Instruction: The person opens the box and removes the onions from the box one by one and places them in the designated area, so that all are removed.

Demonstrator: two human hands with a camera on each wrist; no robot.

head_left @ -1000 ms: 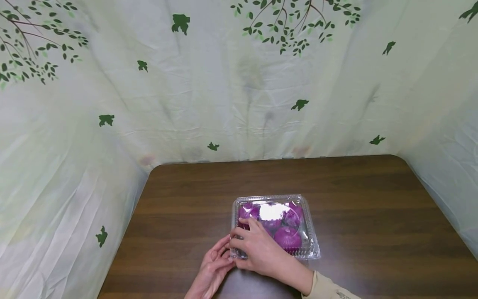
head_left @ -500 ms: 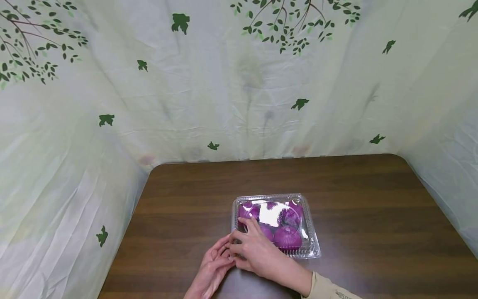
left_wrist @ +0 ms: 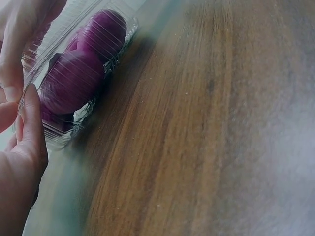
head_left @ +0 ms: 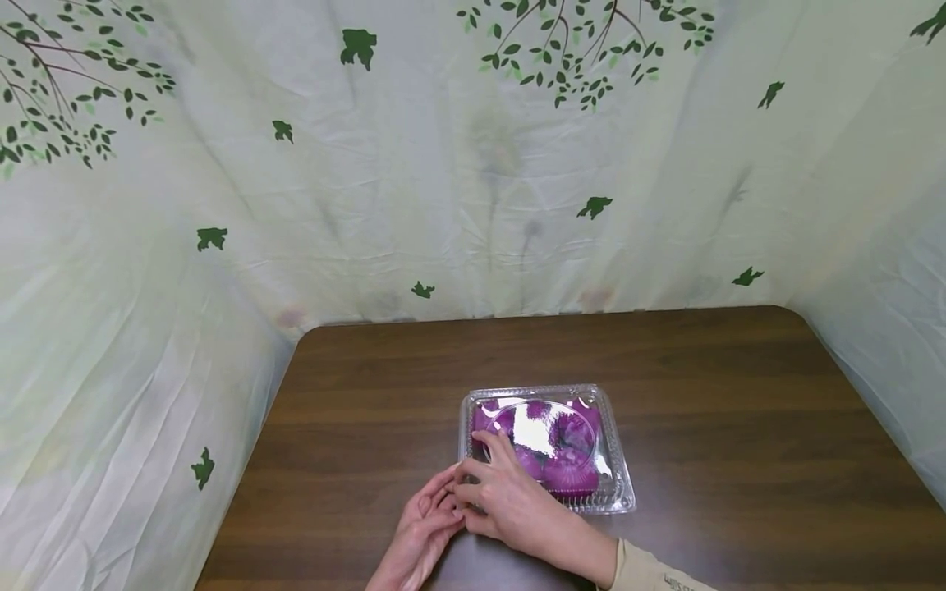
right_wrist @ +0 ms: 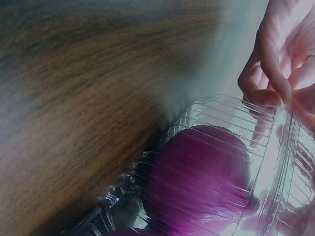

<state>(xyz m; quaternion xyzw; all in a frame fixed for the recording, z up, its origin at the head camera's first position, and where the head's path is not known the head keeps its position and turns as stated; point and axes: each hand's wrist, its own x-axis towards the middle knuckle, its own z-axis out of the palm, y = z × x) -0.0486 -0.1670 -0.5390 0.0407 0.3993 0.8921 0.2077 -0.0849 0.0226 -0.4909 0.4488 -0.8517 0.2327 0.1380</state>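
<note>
A clear plastic clamshell container (head_left: 624,484) sits on the table with its lid down, holding several purple, round red onions (head_left: 569,472). At its near-left corner my left hand (head_left: 421,533) pinches the rim between thumb and fingers, palm turned up. From above, my right hand (head_left: 510,501) grips the same corner, its index finger reaching over the lid. The left wrist view shows the two hands' fingertips meeting at the rim seam (left_wrist: 30,78). In the right wrist view an onion (right_wrist: 197,177) shows through the ribbed wall. My right hand hides the corner itself in the head view.
The brown wood-grain table (head_left: 355,410) reaches back to a pale fabric backdrop (head_left: 414,197) printed with green leaves and birds. More fabric hangs at the left and right sides.
Both hands stay at the container's near-left corner with hardly any movement. The bright reflection on the lid has changed shape.
</note>
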